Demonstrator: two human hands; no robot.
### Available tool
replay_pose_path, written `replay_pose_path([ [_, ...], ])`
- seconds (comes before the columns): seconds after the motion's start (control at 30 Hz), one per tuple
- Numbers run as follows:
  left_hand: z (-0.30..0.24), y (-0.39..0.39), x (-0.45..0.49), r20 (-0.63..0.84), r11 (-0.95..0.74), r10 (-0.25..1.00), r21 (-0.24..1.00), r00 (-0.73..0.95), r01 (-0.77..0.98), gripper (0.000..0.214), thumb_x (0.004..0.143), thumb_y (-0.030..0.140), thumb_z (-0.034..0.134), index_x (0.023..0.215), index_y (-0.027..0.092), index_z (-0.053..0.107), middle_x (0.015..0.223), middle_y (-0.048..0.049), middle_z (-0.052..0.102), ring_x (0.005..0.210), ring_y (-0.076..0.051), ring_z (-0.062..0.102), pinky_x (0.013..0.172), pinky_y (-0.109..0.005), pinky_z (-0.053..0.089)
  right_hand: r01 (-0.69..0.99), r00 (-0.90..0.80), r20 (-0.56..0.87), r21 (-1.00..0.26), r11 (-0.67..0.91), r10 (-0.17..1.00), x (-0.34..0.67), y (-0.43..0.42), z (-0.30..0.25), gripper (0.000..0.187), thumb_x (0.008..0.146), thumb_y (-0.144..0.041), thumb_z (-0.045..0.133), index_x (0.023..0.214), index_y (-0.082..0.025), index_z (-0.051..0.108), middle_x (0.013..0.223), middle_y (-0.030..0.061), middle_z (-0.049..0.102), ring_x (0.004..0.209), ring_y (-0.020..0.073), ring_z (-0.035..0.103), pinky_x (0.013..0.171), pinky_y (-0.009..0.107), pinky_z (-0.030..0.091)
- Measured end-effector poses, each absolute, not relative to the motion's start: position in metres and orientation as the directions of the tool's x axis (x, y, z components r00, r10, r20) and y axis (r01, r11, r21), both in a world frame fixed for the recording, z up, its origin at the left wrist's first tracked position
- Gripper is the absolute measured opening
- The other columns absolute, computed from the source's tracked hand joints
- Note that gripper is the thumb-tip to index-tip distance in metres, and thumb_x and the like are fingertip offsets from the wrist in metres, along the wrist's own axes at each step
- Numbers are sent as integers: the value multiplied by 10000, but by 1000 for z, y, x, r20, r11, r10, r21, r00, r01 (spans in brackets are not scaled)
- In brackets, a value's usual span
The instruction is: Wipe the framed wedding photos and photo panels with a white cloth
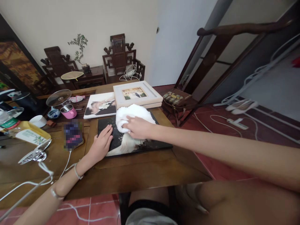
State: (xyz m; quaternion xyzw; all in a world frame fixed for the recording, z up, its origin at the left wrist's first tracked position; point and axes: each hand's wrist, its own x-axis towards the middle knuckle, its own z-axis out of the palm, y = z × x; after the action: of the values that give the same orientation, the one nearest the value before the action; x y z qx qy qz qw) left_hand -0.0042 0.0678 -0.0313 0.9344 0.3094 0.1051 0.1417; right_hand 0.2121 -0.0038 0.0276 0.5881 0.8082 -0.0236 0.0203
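Observation:
A dark photo print (140, 142) lies flat on the wooden table (131, 175) in front of me. My right hand (138, 127) presses a white cloth (131, 115) onto the print's upper part, fingers curled over the cloth. My left hand (101, 144) lies flat and open on the print's left edge, fingers stretched out, holding nothing. Bracelets circle that wrist.
Behind the print lie a second photo print (99, 105) and a white framed picture (137, 93). To the left sit a phone (73, 135) with a white cable, a pink cup (68, 111), a small fan (58, 97), bowls and a yellow packet (30, 132). Carved chairs stand by the wall.

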Motion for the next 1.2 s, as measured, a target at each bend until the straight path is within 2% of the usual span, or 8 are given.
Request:
replay_pose_path([
  [0.13,-34,70,-5,127,-772,602,343,788,535,459,1011,289,272,1437,184,406,1551,-137,356,1446,-243,306,1075,-544,364,963,-271,-68,-25,270,960,202,-9,27,409,822,-120,469,1197,-132,633,1397,186,512,1311,365,400,943,526,443],
  [0.23,-35,70,-6,131,-767,608,352,783,537,461,1013,306,277,1443,200,403,1550,-130,361,1441,-245,317,1077,-538,368,957,-290,-108,-42,287,951,189,-27,28,429,814,-122,487,1219,-130,628,1505,167,398,1372,397,316,978,594,402],
  [0.47,-35,69,-8,143,-772,604,350,784,531,460,1017,305,272,1439,198,419,1535,-129,388,1437,-237,325,1094,-506,357,893,-441,-144,-171,416,886,166,-79,35,386,792,-125,531,1150,-124,677,1468,189,443,1357,445,342,969,635,404],
  [0.67,-30,67,-6,105,-766,609,335,786,548,463,1011,299,262,1436,191,410,1550,-135,359,1446,-244,305,1079,-545,354,859,-504,-175,-206,469,846,158,-103,34,309,756,-157,586,1036,-127,714,1456,200,453,1347,478,335,972,674,370],
  [0.8,-31,68,-6,104,-762,614,333,782,555,462,1009,292,263,1434,190,413,1548,-132,363,1446,-244,305,1082,-546,351,845,-525,-195,-235,480,829,159,-97,39,311,781,-143,544,1050,-137,700,1427,180,491,1330,425,382,965,592,408],
  [0.93,-34,71,-7,122,-774,603,331,789,540,466,1005,269,255,1438,200,414,1540,-128,379,1439,-243,319,1080,-525,366,885,-449,-237,-250,393,861,162,-79,48,308,808,-148,507,1063,-159,680,1174,184,638,1148,350,559,866,459,462],
  [1.0,-35,72,-9,132,-780,595,334,793,529,471,1002,248,250,1443,199,410,1538,-125,383,1435,-243,327,1083,-513,369,907,-404,-246,-234,350,881,163,-69,51,305,816,-152,497,1062,-172,675,1063,174,661,1038,325,613,815,417,464],
  [1.2,-33,71,-9,116,-781,588,337,800,526,477,997,240,253,1454,229,389,1554,-106,359,1441,-258,313,1072,-539,374,940,-329,-189,-162,301,925,172,-38,48,332,830,-154,471,1101,-185,660,1032,169,666,906,280,653,753,346,454],
])
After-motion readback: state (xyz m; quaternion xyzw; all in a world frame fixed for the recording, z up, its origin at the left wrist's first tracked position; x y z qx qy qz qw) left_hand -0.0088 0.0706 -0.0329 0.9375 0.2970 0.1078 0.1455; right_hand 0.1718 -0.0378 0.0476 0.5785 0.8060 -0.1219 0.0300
